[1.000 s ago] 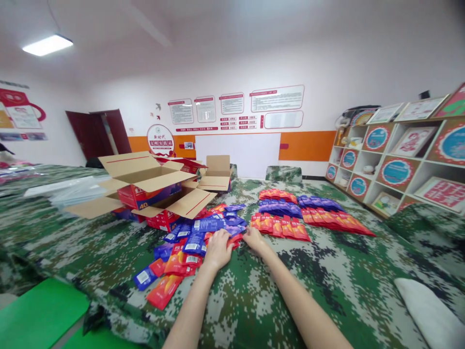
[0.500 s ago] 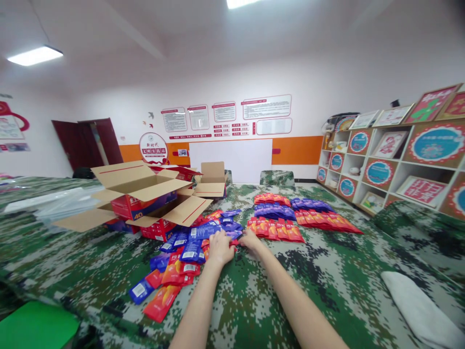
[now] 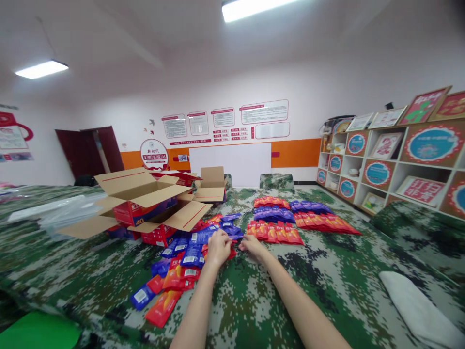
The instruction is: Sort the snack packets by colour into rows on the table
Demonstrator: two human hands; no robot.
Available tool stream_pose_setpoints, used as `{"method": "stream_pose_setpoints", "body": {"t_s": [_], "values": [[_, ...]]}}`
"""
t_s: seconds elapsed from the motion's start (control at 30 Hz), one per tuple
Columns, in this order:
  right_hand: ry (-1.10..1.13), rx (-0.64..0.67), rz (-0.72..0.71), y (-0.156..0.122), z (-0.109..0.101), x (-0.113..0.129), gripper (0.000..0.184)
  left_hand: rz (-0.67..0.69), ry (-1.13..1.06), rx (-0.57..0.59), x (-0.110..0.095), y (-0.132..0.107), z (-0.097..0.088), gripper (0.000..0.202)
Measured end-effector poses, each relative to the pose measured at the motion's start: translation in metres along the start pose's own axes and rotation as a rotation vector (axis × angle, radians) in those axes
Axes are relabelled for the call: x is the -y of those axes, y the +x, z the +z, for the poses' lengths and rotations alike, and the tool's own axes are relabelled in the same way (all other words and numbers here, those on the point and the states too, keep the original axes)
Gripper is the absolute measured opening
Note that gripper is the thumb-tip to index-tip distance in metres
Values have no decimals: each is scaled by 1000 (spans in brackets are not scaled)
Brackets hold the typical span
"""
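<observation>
My left hand [image 3: 219,247] is at the right edge of a loose pile of red and blue snack packets, its fingers closed at one end of a blue packet [image 3: 236,237]. My right hand [image 3: 253,246] pinches the other end of that packet, a short way to the right. Part of it is hidden by my fingers. Below and left of my left hand lie more loose packets, among them a blue packet [image 3: 193,255] and a red packet [image 3: 163,308]. Beyond my right hand, red packets [image 3: 273,231] lie in a neat overlapping row, with blue packets [image 3: 273,214] behind them.
Opened cardboard boxes [image 3: 145,211] are stacked at the left of the camouflage tablecloth [image 3: 254,310]. Clear plastic bags [image 3: 69,213] lie beyond them. A white cloth [image 3: 417,305] lies at right, and a green sheet [image 3: 39,332] at lower left. Shelves [image 3: 379,191] line the right wall.
A blue packet now spans the space between my hands, slightly raised from the pile. My hands have barely shifted, and the view has tilted up slightly.
</observation>
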State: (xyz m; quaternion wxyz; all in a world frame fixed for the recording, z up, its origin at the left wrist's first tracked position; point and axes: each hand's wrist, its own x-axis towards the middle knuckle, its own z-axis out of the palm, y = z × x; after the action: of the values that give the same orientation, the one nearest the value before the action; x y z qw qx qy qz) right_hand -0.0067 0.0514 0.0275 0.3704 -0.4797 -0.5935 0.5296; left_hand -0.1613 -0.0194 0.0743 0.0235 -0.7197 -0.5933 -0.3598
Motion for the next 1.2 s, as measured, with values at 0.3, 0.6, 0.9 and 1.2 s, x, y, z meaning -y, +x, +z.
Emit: {"method": "stream_pose_setpoints", "body": {"t_s": [0.3,0.6,0.9,1.2], "values": [[75,45,58,-24,7,13,15,-253,-688,-289,14,-23,-27,19],[381,185,68,-49,5,39,53,45,-214,-137,-51,-38,-58,15],[446,-75,-25,-68,-27,29,10,-65,-670,117,-66,-50,-3,42],[154,-196,-129,-71,-50,18,18,-456,-1235,278,-66,-46,51,97]]}}
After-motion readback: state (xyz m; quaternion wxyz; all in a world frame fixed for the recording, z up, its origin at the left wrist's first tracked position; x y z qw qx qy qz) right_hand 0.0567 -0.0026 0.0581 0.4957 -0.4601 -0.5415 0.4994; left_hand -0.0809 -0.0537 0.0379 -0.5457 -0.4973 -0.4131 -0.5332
